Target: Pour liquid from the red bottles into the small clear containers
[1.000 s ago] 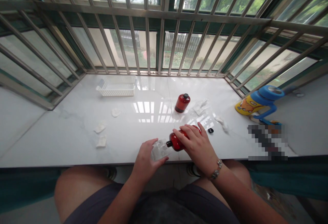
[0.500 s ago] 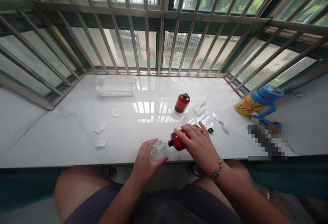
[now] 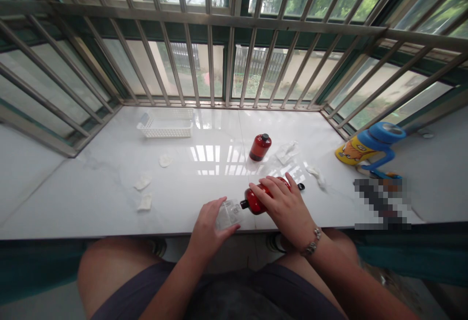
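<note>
In the head view, the left hand point(image 3: 210, 225) is curled round a clear container point(image 3: 228, 214) at the near edge of the table point(image 3: 109, 193), its mouth facing right. The right hand point(image 3: 283, 203) grips a red bottle point(image 3: 255, 201) from above, fingers spread over its side. The bottle is tilted, its black neck pointing left at the container's mouth; whether they touch is too small to tell. A black cap point(image 3: 301, 187) lies just right of the held bottle. Beyond the hands a second red bottle point(image 3: 260, 148) stands with its cap on, clear plastic point(image 3: 287, 153) to its right. At far left is a white basket point(image 3: 167, 125), with three white pads point(image 3: 142, 181) nearer; at right, a blue and yellow flask point(image 3: 369, 144).
</note>
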{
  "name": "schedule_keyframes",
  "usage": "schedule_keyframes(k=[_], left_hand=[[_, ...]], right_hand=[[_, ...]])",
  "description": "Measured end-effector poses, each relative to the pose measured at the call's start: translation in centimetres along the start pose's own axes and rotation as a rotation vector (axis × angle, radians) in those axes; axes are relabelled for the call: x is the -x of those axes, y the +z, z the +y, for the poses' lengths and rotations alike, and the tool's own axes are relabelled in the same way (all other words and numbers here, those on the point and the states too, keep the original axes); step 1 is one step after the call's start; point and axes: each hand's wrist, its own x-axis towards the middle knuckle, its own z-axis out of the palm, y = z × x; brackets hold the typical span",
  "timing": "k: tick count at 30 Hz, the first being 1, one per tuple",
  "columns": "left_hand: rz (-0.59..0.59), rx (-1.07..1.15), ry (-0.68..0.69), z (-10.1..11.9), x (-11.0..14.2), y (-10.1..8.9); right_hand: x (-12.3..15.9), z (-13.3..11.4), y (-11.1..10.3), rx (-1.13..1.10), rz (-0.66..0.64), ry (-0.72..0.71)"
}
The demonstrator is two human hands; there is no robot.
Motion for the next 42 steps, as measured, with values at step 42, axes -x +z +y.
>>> schedule_keyframes(k=[42], left_hand=[[-0.033,-0.075,0.012,-0.01,-0.16,-0.2]], right_hand=[[0.01,0.51,-0.9,0.04,0.005,-0.02]])
